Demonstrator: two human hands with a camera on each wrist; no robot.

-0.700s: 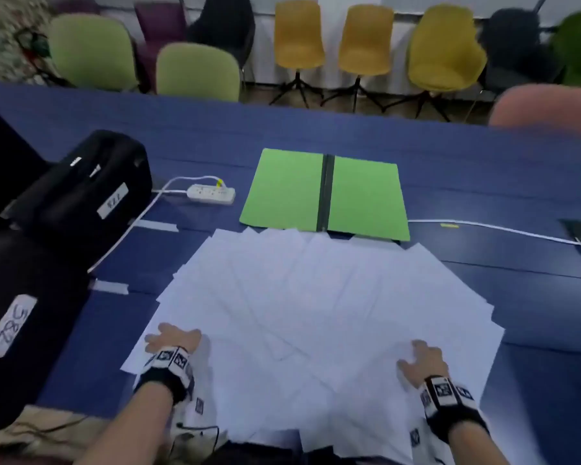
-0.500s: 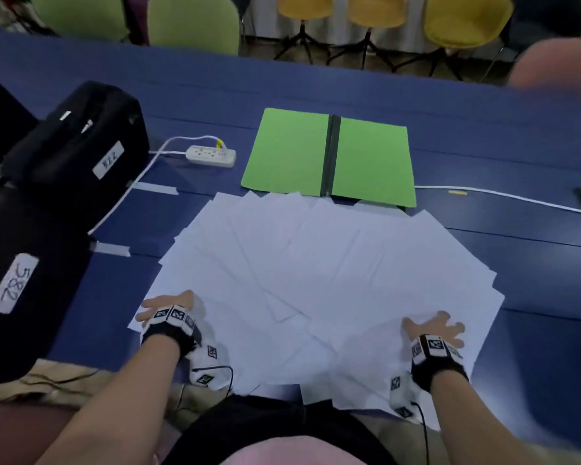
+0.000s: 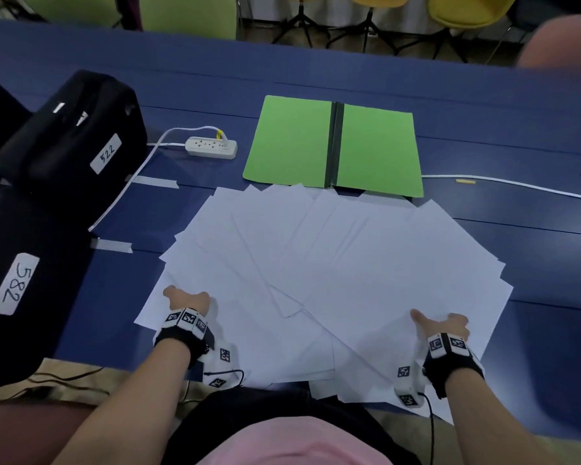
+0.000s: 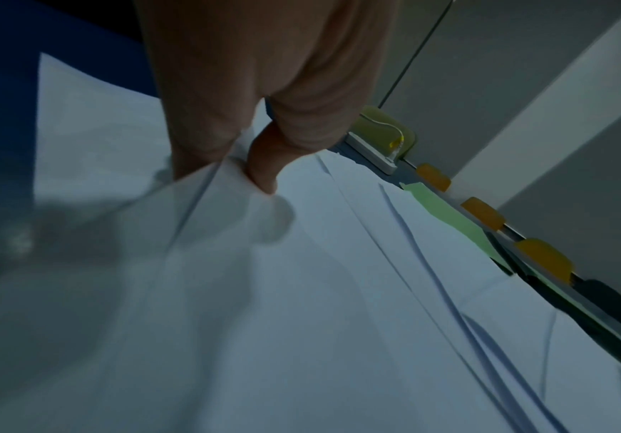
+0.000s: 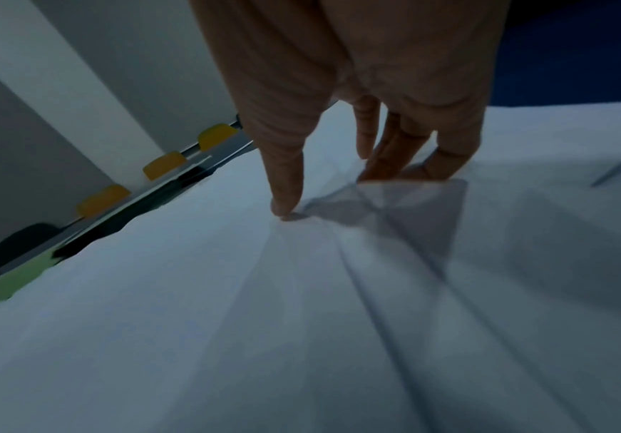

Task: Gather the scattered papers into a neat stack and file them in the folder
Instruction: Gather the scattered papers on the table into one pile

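Head view first: I have both hands down on the fan of white papers on the blue table. My left hand sits at the near-left corner of the spread, and the left wrist camera shows its thumb and fingers pinching up a fold of the top sheets, so that hand is clenched on paper. My right hand rests at the near-right side; on the right wrist camera its fingers are spread and fairly straight, tips pressing the sheets, grasping nothing that I can see.

Against the frame half a second back, the right fingers look less splayed and the thumb points more toward the middle of the fan. The left hand sits in about the same spot. The papers themselves lie much as they did, not yet drawn together.

Beyond both hands, past the far edge of the fan, the green folder lies open and flat, its near edge touching or just under the furthest sheets. Out past my left hand are a white power strip and two black cases.
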